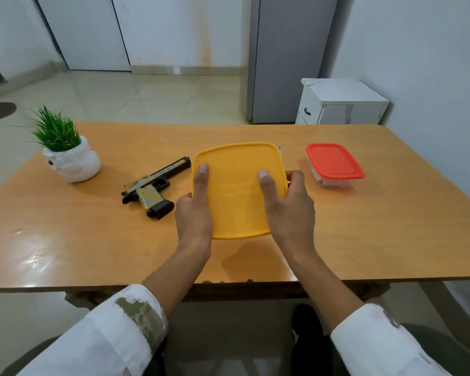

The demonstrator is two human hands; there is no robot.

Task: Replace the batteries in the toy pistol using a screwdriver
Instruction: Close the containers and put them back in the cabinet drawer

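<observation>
Two hands holding yellow lid (239,196) above desk (92,240): left hand (194,210), right hand (288,210) pinching its sides, thumbs lying on top, fingers (296,176) curling round edge; toy pistol (152,185) lying just left

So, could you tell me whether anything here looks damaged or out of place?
Only small things. The table's front edge shows a few dark chips near its middle. A thin grey tip pokes out past the far right corner of the yellow lid; what it belongs to I cannot tell.
</observation>
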